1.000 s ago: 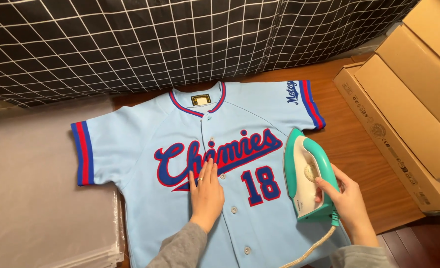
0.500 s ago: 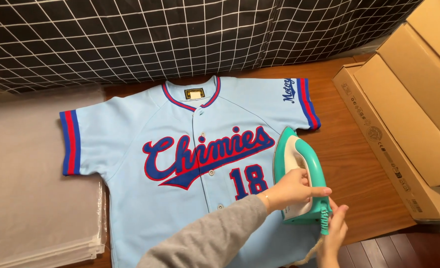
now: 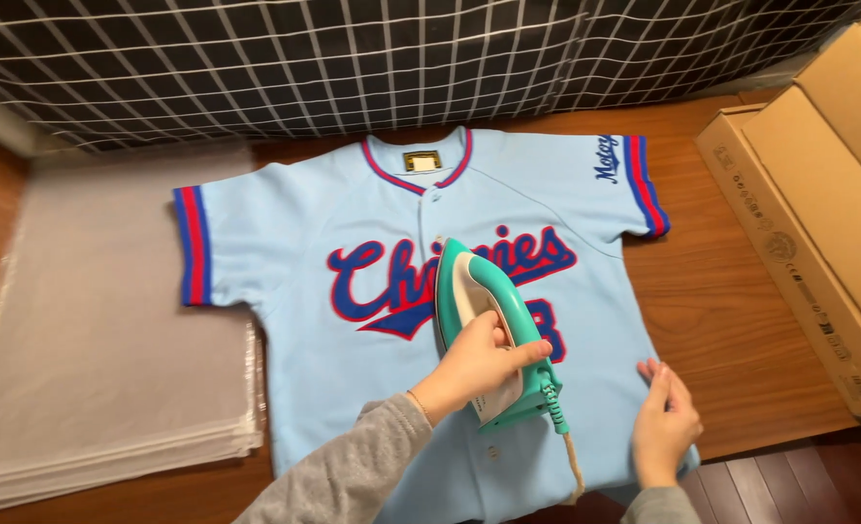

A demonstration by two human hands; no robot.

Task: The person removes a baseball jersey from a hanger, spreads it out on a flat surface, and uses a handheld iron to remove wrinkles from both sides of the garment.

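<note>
Head view: teal iron (image 3: pixel 488 325) now at jersey centre, over chest lettering; half second earlier it sat at jersey's 3 o'clock edge. One second earlier right hand held it, left hand lay flat on cloth.

Left hand (image 3: pixel 474 364), grey sleeve, closed round iron handle, fingers wrapped, thumb toward 3 o'clock. Right hand (image 3: pixel 665 427) open, flat, pressing light-blue jersey (image 3: pixel 304 320) hem at 5 o'clock.

Jersey spread on wooden table (image 3: pixel 731 320). Clear plastic sheets (image 3: pixel 100 330) at 9 o'clock, cardboard boxes (image 3: pixel 818 194) at 3 o'clock, checked fabric (image 3: pixel 353 58) at 12 o'clock.
</note>
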